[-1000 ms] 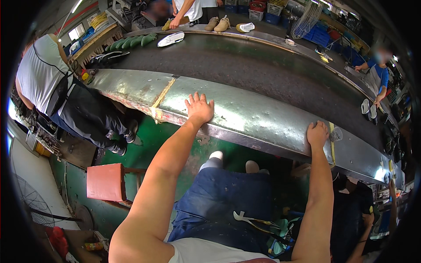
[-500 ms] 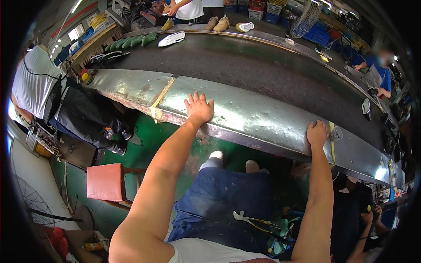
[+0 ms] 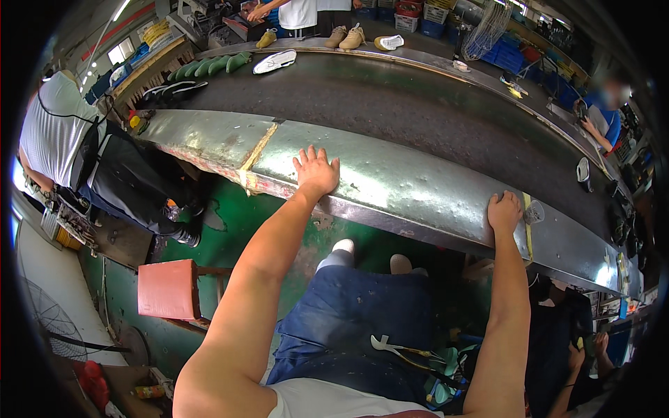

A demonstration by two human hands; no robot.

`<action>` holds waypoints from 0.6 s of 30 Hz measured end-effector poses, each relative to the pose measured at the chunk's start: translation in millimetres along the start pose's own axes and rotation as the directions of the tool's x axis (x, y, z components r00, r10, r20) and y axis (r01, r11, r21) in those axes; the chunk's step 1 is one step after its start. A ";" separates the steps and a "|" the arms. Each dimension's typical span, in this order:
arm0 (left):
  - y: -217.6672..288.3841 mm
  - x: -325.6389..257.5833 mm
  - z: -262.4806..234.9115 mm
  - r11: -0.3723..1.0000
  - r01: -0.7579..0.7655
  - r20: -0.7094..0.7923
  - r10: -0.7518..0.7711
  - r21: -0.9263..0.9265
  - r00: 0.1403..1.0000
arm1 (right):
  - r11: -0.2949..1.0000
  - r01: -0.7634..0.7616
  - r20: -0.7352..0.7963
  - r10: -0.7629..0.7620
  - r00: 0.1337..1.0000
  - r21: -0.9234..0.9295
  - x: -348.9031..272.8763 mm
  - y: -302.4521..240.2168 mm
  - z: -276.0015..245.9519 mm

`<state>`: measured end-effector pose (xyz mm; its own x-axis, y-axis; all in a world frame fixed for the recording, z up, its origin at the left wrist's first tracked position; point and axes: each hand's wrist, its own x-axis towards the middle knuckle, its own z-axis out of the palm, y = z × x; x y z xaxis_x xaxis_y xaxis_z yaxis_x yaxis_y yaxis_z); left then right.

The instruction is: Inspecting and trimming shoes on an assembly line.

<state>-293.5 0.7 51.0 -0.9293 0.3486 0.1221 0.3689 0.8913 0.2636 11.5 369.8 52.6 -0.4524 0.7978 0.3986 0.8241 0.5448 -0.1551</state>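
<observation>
At the far left, a co-worker in a white striped top (image 3: 61, 122) and dark trousers stands turned partly away. Lower down, a stool (image 3: 166, 290) with a pinkish-red seat stands on the green floor. A long, dented metal ledge (image 3: 411, 182) begins near the co-worker and slopes down toward the right, between the wearer and a wide dark surface (image 3: 390, 97).

Beyond the ledge's left part lie green shoe-shaped pieces (image 3: 209, 66) in a row, then a white shoe-shaped piece (image 3: 275, 62). A yellowish strip (image 3: 260, 146) crosses the ledge. Just right of it, the wearer's left hand (image 3: 318, 173) rests palm down on the metal, its fingers spread and holding nothing.

At the far edge, tan shoes (image 3: 353, 37) stand side by side. Below, in the middle, metal pincers (image 3: 396, 350) lie over the wearer's dark blue apron (image 3: 352, 299).

Farther right, the right hand (image 3: 505, 212) touches the ledge, fingers bent and close together; whether they grip anything cannot be told. Just beside it runs a yellow strip (image 3: 527, 240). At the far right sits a person with a blue sleeve (image 3: 613, 129).
</observation>
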 end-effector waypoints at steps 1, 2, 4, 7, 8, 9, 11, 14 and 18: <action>0.1 0.2 -0.6 1.000 0.000 0.000 0.000 0.000 1.000 | 1.000 0.000 0.000 0.000 1.000 0.000 0.0 0.1 0.1; 1.8 -0.7 -3.8 1.000 0.003 0.024 -0.003 0.004 1.000 | 1.000 0.002 0.000 -0.002 1.000 0.006 -0.1 0.3 -0.2; 3.8 -1.3 -5.2 1.000 0.005 0.049 -0.005 0.008 0.999 | 1.000 0.003 0.001 -0.003 1.000 0.011 -0.4 0.7 -1.2; 3.2 -1.6 -5.9 1.000 0.007 0.047 -0.008 0.014 0.999 | 1.000 0.000 0.000 0.000 1.000 0.011 -0.4 -0.6 -1.0; 3.2 -1.6 -5.8 1.000 0.008 0.046 -0.009 0.014 0.999 | 1.000 0.000 -0.004 0.000 1.000 0.013 0.1 0.0 0.5; 3.4 -1.6 -5.7 1.000 0.008 0.044 -0.009 0.014 0.999 | 1.000 0.000 -0.007 0.000 1.000 0.015 0.4 0.7 1.5; 3.6 -2.1 -5.6 1.000 0.009 0.045 -0.009 0.013 0.999 | 1.000 -0.002 -0.010 0.002 1.000 0.015 0.6 1.8 2.3; 3.7 -1.9 -5.7 1.000 0.009 0.044 -0.009 0.014 0.999 | 1.000 -0.005 -0.006 0.005 1.000 0.014 0.5 1.1 1.6; 3.7 -1.6 -6.5 1.000 0.009 0.045 -0.010 0.018 0.999 | 1.000 0.001 -0.004 -0.001 1.000 0.009 0.4 0.3 -0.3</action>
<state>-290.6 1.5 58.0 -0.9327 0.3527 0.0759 0.3603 0.8995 0.2471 11.7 370.2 53.0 -0.4517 0.7962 0.4025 0.8204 0.5480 -0.1632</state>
